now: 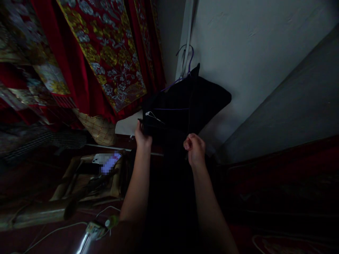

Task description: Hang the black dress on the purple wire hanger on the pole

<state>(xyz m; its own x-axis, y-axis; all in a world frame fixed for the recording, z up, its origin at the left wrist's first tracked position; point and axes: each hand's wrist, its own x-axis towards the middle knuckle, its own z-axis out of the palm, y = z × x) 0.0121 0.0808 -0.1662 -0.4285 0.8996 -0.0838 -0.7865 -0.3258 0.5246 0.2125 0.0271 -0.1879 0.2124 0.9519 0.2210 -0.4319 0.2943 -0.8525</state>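
A black garment (209, 95) hangs on a purple clothes hanger (191, 56), whose hook is over a pale rail or cord along the wall. My left hand (143, 135) grips the garment's left edge, fingers mostly behind the cloth. At the garment's lower right edge, my right hand (194, 148) is closed with its fingers curled on the dark cloth. A white tag on a thin string (148, 114) dangles near the left side of the opening. The garment's lower part merges with the dark below.
Red embroidered cloth (111, 53) hangs at upper left. Below it stands a bamboo chair or stool (62, 185) with a blurred-out purple item (110, 164) on it. A white cable (57, 228) and a shiny metallic object (84, 241) lie at lower left. A pale wall (251, 63) rises at right.
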